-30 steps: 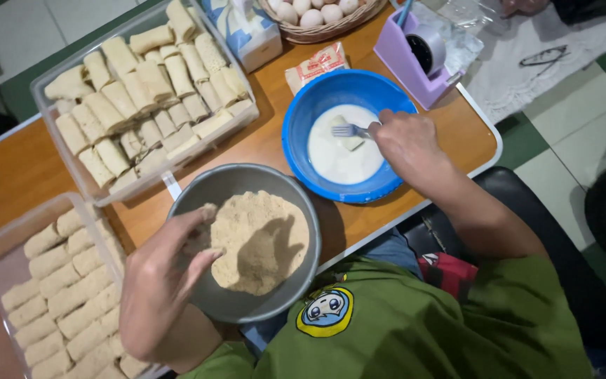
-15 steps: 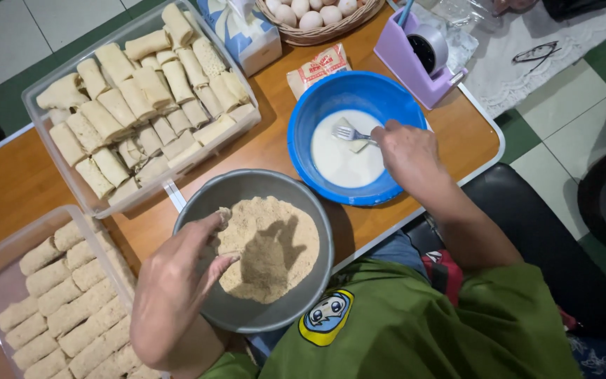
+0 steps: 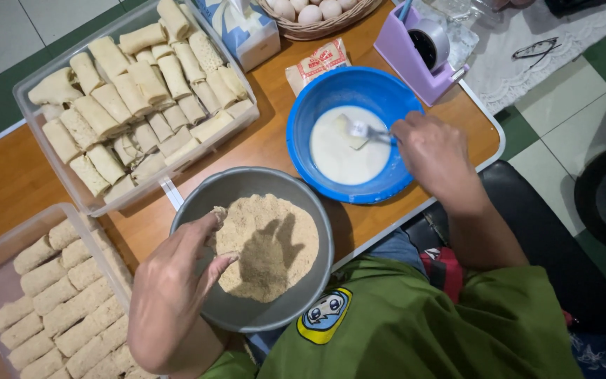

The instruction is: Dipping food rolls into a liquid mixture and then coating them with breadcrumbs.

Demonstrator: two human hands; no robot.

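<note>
Since the earlier frame, my left hand (image 3: 177, 281) has moved to the grey bowl (image 3: 205, 196), fingers curled around a crumb-coated roll (image 3: 217, 214) at the edge of the breadcrumbs (image 3: 268, 245). My right hand (image 3: 433, 154) grips a fork (image 3: 366, 130), pressing a pale roll (image 3: 345, 130) into the white batter (image 3: 341, 158) of the blue bowl (image 3: 331, 88). Both bowls sit on the wooden surface (image 3: 268, 144), near each other.

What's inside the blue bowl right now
The blue bowl holds a pool of white batter. One pale roll lies in it, with a fork held by the right hand. The batter hides the bowl's bottom and the roll's underside.
</note>
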